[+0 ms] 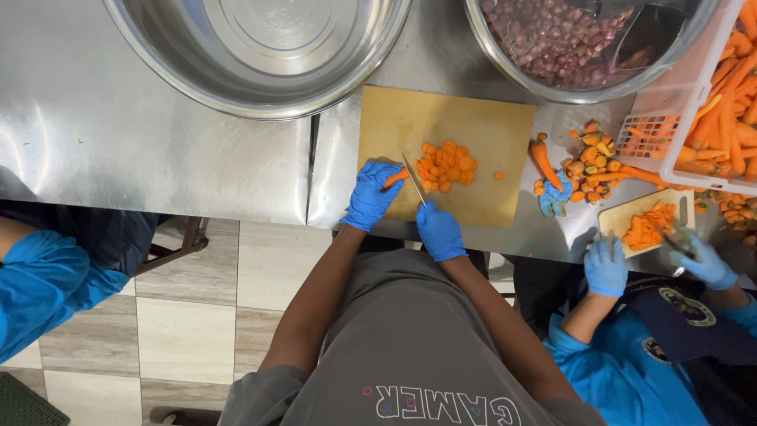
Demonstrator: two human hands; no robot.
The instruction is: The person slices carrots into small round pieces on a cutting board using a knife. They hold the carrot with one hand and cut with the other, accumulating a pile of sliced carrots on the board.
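My left hand (371, 194), in a blue glove, holds a carrot piece (397, 178) down on the yellow cutting board (473, 118). My right hand (439, 229), also gloved in blue, grips a knife (413, 178) whose blade rests across the carrot right beside the left fingers. A pile of orange carrot slices (446, 164) lies just to the right of the blade, with one loose slice (497, 176) further right.
An empty steel bowl (260, 47) stands at the back left, and a bowl of small purple onions (568, 39) at the back right. Carrot ends (593, 162) and a white crate of carrots (721, 102) lie right. A co-worker's gloved hands (605, 267) cut carrots on a small board (646, 217).
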